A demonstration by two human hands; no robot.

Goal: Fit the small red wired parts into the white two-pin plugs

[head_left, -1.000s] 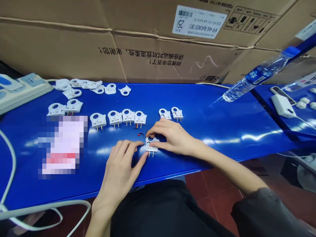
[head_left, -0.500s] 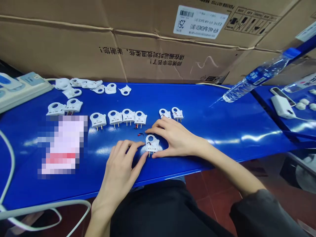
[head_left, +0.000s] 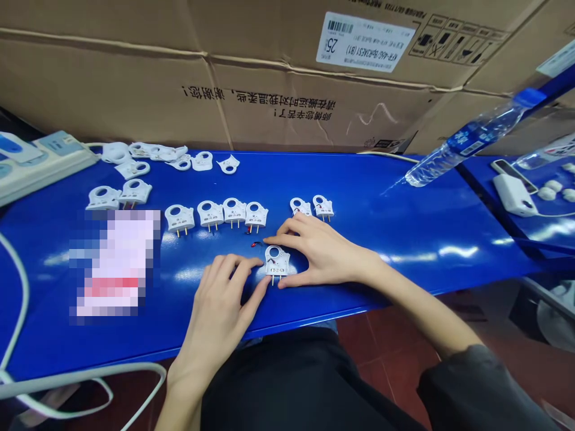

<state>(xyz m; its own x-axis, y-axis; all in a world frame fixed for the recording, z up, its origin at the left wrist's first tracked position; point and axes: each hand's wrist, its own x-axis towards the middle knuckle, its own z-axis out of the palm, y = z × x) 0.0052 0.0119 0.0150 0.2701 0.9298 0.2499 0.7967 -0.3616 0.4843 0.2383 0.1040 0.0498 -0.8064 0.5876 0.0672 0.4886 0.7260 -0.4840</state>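
Note:
On the blue table, a white two-pin plug housing (head_left: 277,268) with a round hole lies flat, its pins toward me. My right hand (head_left: 326,251) curves around its right side, index finger at the top edge and thumb by the lower right corner, gripping it lightly. To its left is my left hand (head_left: 227,293), thumb tip by a pin and index finger apart from the thumb, fingers not closed on anything. A tiny dark wire shows inside the housing. Just above left lies a small red-and-black wired part (head_left: 256,244).
Several similar plug housings (head_left: 179,219) stand in a row behind my hands, and white cover pieces (head_left: 202,160) lie farther back. A power strip (head_left: 49,161) is at left, a water bottle (head_left: 467,143) at right. A cardboard box (head_left: 135,90) walls off the back.

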